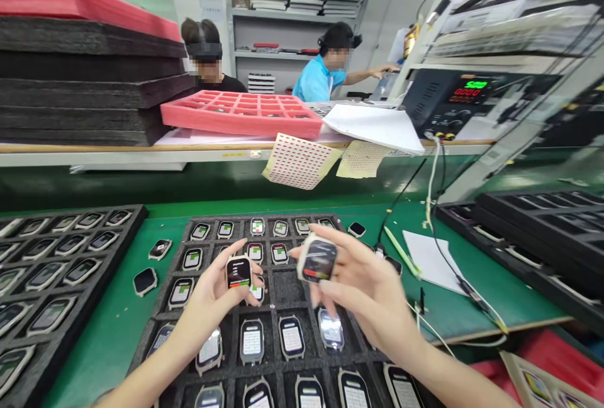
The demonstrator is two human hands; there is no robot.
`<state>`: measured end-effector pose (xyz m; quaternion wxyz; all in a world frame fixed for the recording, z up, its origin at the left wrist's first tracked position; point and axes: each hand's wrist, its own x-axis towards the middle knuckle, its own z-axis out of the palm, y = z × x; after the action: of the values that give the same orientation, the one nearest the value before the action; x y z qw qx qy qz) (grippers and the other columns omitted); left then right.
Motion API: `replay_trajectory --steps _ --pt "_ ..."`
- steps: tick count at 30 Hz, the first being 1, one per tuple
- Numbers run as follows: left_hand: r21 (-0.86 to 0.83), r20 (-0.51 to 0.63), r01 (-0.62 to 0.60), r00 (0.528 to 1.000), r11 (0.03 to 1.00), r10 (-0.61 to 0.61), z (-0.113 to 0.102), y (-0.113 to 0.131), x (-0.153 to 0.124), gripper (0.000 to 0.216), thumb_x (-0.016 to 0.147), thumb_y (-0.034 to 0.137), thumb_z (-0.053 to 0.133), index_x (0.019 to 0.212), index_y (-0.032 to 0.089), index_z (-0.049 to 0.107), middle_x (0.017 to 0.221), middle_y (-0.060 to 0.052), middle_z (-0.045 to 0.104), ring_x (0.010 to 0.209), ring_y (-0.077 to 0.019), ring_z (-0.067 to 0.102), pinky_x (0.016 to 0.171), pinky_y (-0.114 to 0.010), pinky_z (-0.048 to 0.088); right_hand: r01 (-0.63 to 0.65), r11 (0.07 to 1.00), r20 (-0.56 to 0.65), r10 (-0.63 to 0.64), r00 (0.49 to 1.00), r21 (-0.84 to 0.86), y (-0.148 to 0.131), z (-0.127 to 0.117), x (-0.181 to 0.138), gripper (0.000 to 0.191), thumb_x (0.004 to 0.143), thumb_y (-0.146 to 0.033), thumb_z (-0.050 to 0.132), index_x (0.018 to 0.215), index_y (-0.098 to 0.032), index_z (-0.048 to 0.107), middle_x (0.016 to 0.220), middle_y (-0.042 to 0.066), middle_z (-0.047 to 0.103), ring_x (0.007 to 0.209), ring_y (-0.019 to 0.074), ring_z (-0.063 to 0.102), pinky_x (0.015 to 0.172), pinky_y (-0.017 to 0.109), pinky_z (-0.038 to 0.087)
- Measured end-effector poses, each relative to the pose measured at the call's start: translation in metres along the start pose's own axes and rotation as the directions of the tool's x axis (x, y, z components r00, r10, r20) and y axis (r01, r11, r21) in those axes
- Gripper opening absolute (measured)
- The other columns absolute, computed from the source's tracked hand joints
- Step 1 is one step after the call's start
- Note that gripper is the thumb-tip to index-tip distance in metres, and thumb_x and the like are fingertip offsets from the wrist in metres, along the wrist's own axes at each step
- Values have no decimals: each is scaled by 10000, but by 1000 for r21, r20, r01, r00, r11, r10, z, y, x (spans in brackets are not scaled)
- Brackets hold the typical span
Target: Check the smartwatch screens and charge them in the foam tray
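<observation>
My left hand (221,285) is closed around a smartwatch (240,271) without a strap, its dark screen lit with text and facing up. To its right, my right hand (372,288) grips a second smartwatch (317,258), tilted and slightly blurred, with red and green at the bottom of its screen. Both hands are above a black foam tray (289,288), whose compartments hold several strapless watches with lit screens. One compartment between the hands has no watch in it. Parts of the tray are hidden by my hands and forearms.
Another watch tray (117,248) lies at left, with two loose watches (145,281) beside it. Stacked trays (519,219), a green pen (401,251), white paper (431,257) and cables are at right. On the shelf sit a red foam tray (240,124) and a power supply (453,106). Two people work behind.
</observation>
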<state>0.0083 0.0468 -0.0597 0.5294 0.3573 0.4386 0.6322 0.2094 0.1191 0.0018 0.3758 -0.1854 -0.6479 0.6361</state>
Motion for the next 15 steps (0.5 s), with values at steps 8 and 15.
replay_trajectory --steps 8,15 --pt "-6 -31 67 997 998 -67 0 -3 2 627 732 167 635 1306 160 382 935 -67 623 762 -177 585 654 -298 514 -58 998 -18 58 998 3 26 11 9 273 868 -221 616 1141 -202 603 759 20 631 441 56 528 390 139 393" --pt "9 -12 94 996 996 -94 1 -3 2 620 719 152 629 1296 182 403 953 -57 624 742 -173 594 679 -303 510 -84 996 64 81 995 33 23 14 2 307 901 -283 568 1195 -196 582 886 72 671 497 93 584 405 167 420"
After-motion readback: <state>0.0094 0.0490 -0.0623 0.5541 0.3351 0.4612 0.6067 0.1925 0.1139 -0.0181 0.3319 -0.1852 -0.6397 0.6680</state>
